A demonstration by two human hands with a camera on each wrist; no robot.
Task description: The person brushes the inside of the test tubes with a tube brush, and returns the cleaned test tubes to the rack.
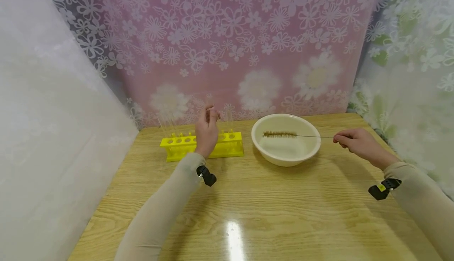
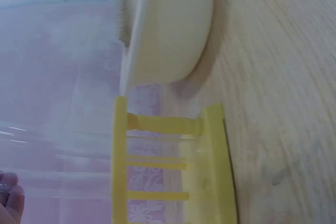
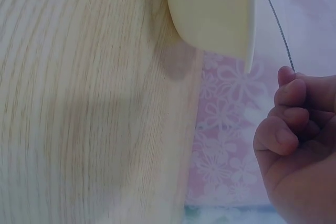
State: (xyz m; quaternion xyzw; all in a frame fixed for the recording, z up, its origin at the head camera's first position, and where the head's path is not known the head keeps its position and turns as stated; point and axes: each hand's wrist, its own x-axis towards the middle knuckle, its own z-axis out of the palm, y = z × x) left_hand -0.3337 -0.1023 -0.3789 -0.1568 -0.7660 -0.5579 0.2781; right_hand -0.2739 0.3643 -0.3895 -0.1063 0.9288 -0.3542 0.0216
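My left hand point(image 1: 207, 133) is raised over the middle of a yellow test tube rack point(image 1: 226, 150), fingers curled. In the left wrist view its fingertips point(image 2: 13, 195) pinch the upper part of a clear glass test tube point(image 2: 68, 181); the tube's lower end is hard to make out. Other glass tubes point(image 1: 229, 121) stand upright in the rack at both ends. My right hand point(image 1: 361, 144) pinches the thin twisted-wire handle of a test tube brush point(image 1: 280, 134). The brush lies level above a cream basin point(image 1: 285, 161), its brown bristles over the basin's opening.
The rack and basin stand side by side near the back of a wooden table point(image 1: 276, 209). Behind the table hangs a pink flowered curtain point(image 1: 227, 56). A white sheet point(image 1: 64, 115) borders the left side, and a pale flowered one point(image 1: 415, 75) the right.
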